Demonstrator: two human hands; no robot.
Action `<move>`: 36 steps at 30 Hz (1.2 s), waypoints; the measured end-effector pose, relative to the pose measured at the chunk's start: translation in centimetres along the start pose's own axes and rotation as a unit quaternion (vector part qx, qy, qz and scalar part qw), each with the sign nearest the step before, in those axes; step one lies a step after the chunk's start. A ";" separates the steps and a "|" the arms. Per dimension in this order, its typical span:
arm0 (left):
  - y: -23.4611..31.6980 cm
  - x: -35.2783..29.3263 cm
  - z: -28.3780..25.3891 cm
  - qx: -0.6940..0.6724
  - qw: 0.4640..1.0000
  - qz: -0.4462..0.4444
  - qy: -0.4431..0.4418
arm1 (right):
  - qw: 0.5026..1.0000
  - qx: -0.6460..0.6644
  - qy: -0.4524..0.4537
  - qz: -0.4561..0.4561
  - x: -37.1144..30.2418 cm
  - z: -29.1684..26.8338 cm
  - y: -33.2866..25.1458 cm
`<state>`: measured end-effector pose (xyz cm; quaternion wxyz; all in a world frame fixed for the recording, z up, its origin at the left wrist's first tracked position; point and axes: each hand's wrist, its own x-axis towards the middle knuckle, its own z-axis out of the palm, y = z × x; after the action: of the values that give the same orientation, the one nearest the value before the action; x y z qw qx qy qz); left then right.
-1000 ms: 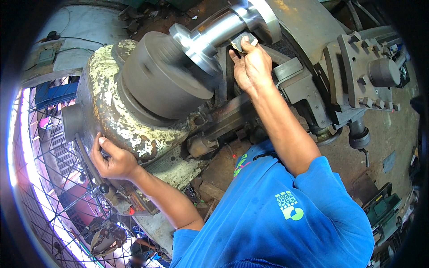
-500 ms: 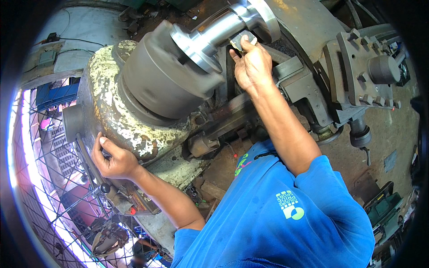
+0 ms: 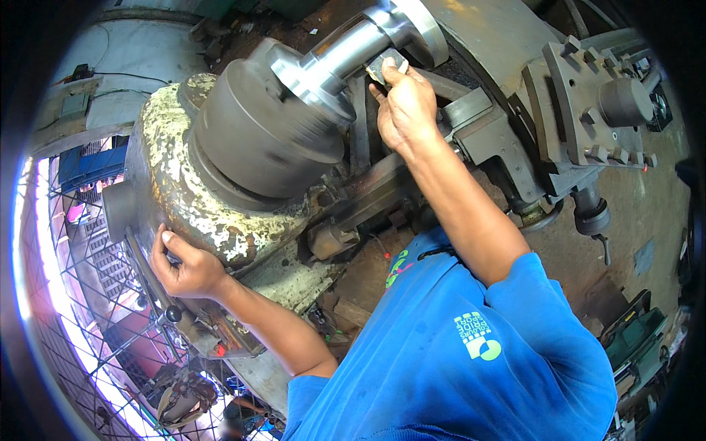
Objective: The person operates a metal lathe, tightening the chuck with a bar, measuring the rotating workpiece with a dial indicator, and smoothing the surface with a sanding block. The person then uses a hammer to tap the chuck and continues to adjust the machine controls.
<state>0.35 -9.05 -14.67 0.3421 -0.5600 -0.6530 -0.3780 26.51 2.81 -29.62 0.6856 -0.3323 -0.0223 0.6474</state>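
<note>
My right hand [image 3: 409, 110] pinches a small grey block with a pale edge [image 3: 393, 54] between thumb and fingers. The block is against the underside of a shiny flanged metal shaft [image 3: 346, 53], or very close to it. That shaft is held in a large dark lathe chuck [image 3: 254, 121], blurred by its turning. At the lower left, my left hand [image 3: 187, 266] rests by the front of the worn, paint-chipped headstock [image 3: 165, 176]. Its fingers are loosely bent with a gap at the thumb, close beside a lever rod [image 3: 138, 253]; some fingertips are hidden.
To the right stands the tool post [image 3: 573, 110] with several bolts, above a carriage with a handle [image 3: 605, 246]. A ball-ended lever [image 3: 173, 314] sticks out below my left hand. Wire mesh [image 3: 88, 294] lies at the left; green cases [image 3: 636, 338] are at lower right.
The chuck has turned. The machine and my right hand with the block appear slightly further left in the view; the block stays at the shaft. My left hand is almost unchanged.
</note>
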 end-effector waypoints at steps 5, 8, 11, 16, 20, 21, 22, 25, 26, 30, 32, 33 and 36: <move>0.0 -0.1 0.0 0.000 1.000 -0.002 0.004 | 1.000 -0.025 -0.015 -0.009 0.0 -0.3 0.1; 0.0 -0.1 0.0 -0.005 1.000 -0.001 0.005 | 1.000 -0.024 -0.010 -0.006 0.0 -0.3 0.4; 0.0 0.0 0.0 -0.001 1.000 0.003 0.003 | 1.000 -0.026 -0.016 -0.001 -0.1 -0.3 0.6; -0.2 0.0 0.0 -0.001 1.000 0.004 0.000 | 1.000 -0.023 -0.016 -0.009 -0.1 -0.3 0.5; -0.2 -0.1 0.0 -0.002 1.000 0.010 0.003 | 1.000 -0.015 -0.018 -0.016 0.0 -0.2 0.3; -0.2 -0.1 0.0 -0.003 1.000 0.006 0.001 | 0.999 -0.033 -0.014 -0.009 0.0 -0.2 0.4; -0.2 -0.1 0.0 -0.003 1.000 0.007 0.001 | 0.999 -0.039 -0.013 -0.014 0.1 -0.2 0.4; -0.1 0.0 0.0 -0.005 1.000 0.007 0.001 | 0.999 -0.035 -0.006 -0.008 0.3 -0.4 0.4; -0.1 0.0 0.0 -0.004 1.000 0.008 0.002 | 0.999 -0.033 -0.007 -0.009 0.4 -0.4 0.3; 0.0 0.0 0.0 -0.004 1.000 0.007 0.002 | 1.000 -0.020 -0.003 -0.009 0.5 -0.4 0.4; 0.0 0.0 0.0 -0.005 1.000 0.009 0.003 | 1.000 -0.026 -0.002 -0.016 0.5 -0.3 0.5; 0.0 0.0 0.0 -0.002 1.000 0.007 0.002 | 1.000 -0.020 -0.002 -0.015 0.4 -0.3 0.5; 0.1 -0.1 0.0 0.004 1.000 0.004 0.001 | 1.000 -0.017 -0.002 -0.020 0.5 -0.3 0.5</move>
<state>0.41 -9.08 -14.72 0.3471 -0.5609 -0.6517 -0.3746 26.27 3.07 -30.26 0.6925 -0.3422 -0.0408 0.6338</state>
